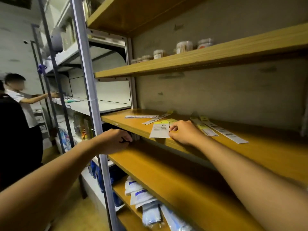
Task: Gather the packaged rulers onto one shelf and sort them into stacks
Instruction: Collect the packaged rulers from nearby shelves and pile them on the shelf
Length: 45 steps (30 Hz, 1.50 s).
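Note:
Several packaged rulers lie on the middle wooden shelf (266,152). A wide white pack with a yellow top (159,130) sits at the front edge, and my right hand (181,132) pinches its right edge with curled fingers. Long narrow packs lie behind it (141,116) and to the right (225,133). My left hand (115,140) reaches under that shelf at its left end, fingers curled round thin pale packs (136,136) seen edge-on; what they are is hard to tell.
Jars of cotton swabs (184,46) stand on the shelf above. White and blue packets (138,195) fill the lowest shelf. A grey metal upright (93,114) rises beside my left hand. Another person (18,97) works at the shelving on the far left.

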### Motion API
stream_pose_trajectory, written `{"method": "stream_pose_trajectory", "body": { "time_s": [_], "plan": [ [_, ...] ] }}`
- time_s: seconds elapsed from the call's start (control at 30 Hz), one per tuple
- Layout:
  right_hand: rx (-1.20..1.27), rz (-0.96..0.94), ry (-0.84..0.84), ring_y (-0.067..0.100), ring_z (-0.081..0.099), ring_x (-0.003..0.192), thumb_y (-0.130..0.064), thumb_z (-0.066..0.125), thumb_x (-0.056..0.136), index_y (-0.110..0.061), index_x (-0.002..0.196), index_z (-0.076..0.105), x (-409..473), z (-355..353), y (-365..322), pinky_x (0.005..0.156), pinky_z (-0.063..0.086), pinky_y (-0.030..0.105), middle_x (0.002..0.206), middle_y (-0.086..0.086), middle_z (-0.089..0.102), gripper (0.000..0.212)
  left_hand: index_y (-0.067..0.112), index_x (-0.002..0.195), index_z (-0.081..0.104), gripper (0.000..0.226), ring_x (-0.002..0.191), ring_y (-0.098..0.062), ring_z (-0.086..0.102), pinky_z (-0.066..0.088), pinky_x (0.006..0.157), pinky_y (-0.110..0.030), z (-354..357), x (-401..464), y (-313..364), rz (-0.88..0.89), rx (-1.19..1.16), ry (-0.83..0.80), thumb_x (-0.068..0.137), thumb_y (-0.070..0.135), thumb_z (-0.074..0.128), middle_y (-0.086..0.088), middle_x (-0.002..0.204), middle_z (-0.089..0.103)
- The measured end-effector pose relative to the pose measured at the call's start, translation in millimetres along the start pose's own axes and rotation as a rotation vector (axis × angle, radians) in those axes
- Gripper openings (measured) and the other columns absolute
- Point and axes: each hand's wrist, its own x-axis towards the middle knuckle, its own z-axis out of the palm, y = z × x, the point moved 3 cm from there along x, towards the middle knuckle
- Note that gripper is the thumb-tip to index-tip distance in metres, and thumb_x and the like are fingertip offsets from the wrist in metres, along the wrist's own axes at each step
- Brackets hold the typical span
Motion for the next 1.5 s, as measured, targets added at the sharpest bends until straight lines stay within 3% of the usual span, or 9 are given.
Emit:
{"method": "stream_pose_trajectory", "body": {
  "time_s": [0.1, 0.47, 0.63, 0.8, 0.9, 1.03, 1.2, 1.37, 1.5],
  "plan": [
    [-0.015, 0.051, -0.005, 0.02, 0.062, 0.092, -0.033, 0.063, 0.087, -0.025, 0.084, 0.07, 28.3, 9.9, 0.7, 0.084, 0.055, 0.041, 0.1, 0.001, 0.069, 0.011, 0.025, 0.12, 0.065, 0.029, 0.104, -0.01, 0.062, 0.052, 0.094, -0.03, 2.4, 19.4, -27.1, -0.016, -0.001, 0.007, 0.094, 0.015, 0.058, 0.003, 0.121, 0.064],
    [-0.147, 0.216, -0.035, 0.021, 0.062, 0.095, -0.051, 0.064, 0.085, -0.017, 0.096, 0.073, 92.9, 30.6, 4.6, 0.084, 0.054, 0.04, 0.103, 0.003, 0.069, 0.037, 0.023, 0.119, 0.064, 0.026, 0.105, -0.014, 0.061, 0.054, 0.088, -0.034, 5.0, 129.4, -76.7, 0.049, -0.018, 0.094, 0.094, 0.017, 0.057, 0.003, 0.123, 0.063],
    [-0.309, 0.372, -0.182, 0.014, 0.045, 0.064, -0.079, 0.063, 0.065, -0.021, 0.067, 0.048, 104.5, 32.3, -14.1, 0.052, 0.031, 0.028, 0.067, -0.005, 0.046, 0.06, 0.023, 0.133, 0.055, 0.036, 0.116, -0.02, 0.056, 0.044, 0.087, -0.027, 15.3, 189.3, -104.7, 0.04, 0.037, 0.047, 0.097, 0.02, 0.051, -0.001, 0.132, 0.058],
    [-0.29, 0.526, -0.248, 0.022, 0.059, 0.087, -0.054, 0.078, 0.069, -0.009, 0.117, 0.062, 113.7, 22.4, -23.8, 0.062, 0.047, 0.029, 0.102, 0.004, 0.064, 0.068, 0.024, 0.137, 0.049, 0.039, 0.105, -0.022, 0.057, 0.048, 0.09, -0.034, 33.8, 233.3, -127.9, 0.035, 0.057, -0.041, 0.1, 0.018, 0.04, -0.007, 0.129, 0.058],
    [-0.1, 0.636, -0.251, 0.026, 0.047, 0.075, -0.034, 0.087, 0.066, -0.001, 0.124, 0.059, 113.1, 16.7, -12.2, 0.06, 0.041, 0.031, 0.09, 0.013, 0.058, 0.072, 0.023, 0.133, 0.054, 0.035, 0.108, -0.023, 0.059, 0.049, 0.095, -0.039, 39.7, 248.7, -138.7, 0.066, 0.031, -0.059, 0.102, 0.028, 0.039, -0.005, 0.124, 0.061],
    [-0.07, 0.658, -0.212, 0.026, 0.055, 0.086, -0.023, 0.089, 0.065, -0.008, 0.123, 0.06, 110.9, 16.5, -11.8, 0.061, 0.043, 0.028, 0.126, 0.015, 0.058, 0.067, 0.033, 0.131, 0.057, 0.037, 0.118, -0.026, 0.057, 0.048, 0.099, -0.042, 35.2, 264.4, -147.3, 0.127, 0.049, 0.009, 0.096, 0.041, 0.049, -0.002, 0.132, 0.06],
    [-0.171, 0.715, -0.164, 0.03, 0.059, 0.113, -0.031, 0.087, 0.067, -0.004, 0.129, 0.056, 99.9, 15.8, -21.8, 0.099, 0.047, 0.041, 0.126, 0.013, 0.061, 0.074, 0.03, 0.121, 0.066, 0.035, 0.119, -0.027, 0.055, 0.045, 0.099, -0.036, 35.5, 270.1, -144.9, 0.166, -0.039, -0.058, 0.093, 0.05, 0.055, -0.004, 0.133, 0.059],
    [-0.115, 0.746, -0.068, 0.025, 0.052, 0.117, -0.018, 0.086, 0.069, -0.013, 0.145, 0.037, 84.2, 15.7, -29.9, 0.096, 0.045, 0.031, 0.14, 0.007, 0.047, 0.091, 0.024, 0.116, 0.066, 0.04, 0.108, -0.024, 0.062, 0.051, 0.091, -0.036, 36.3, 271.9, -144.8, 0.19, -0.131, 0.003, 0.087, 0.052, 0.062, 0.0, 0.119, 0.066],
    [0.052, 0.738, 0.048, 0.026, 0.058, 0.106, -0.009, 0.085, 0.069, -0.016, 0.144, 0.036, 71.6, 19.6, -33.6, 0.086, 0.053, 0.037, 0.13, 0.008, 0.053, 0.09, 0.018, 0.124, 0.062, 0.035, 0.114, -0.028, 0.06, 0.05, 0.092, -0.037, 30.1, 261.3, -142.0, 0.231, -0.116, 0.081, 0.09, 0.029, 0.063, -0.008, 0.125, 0.064]
  ]
}}
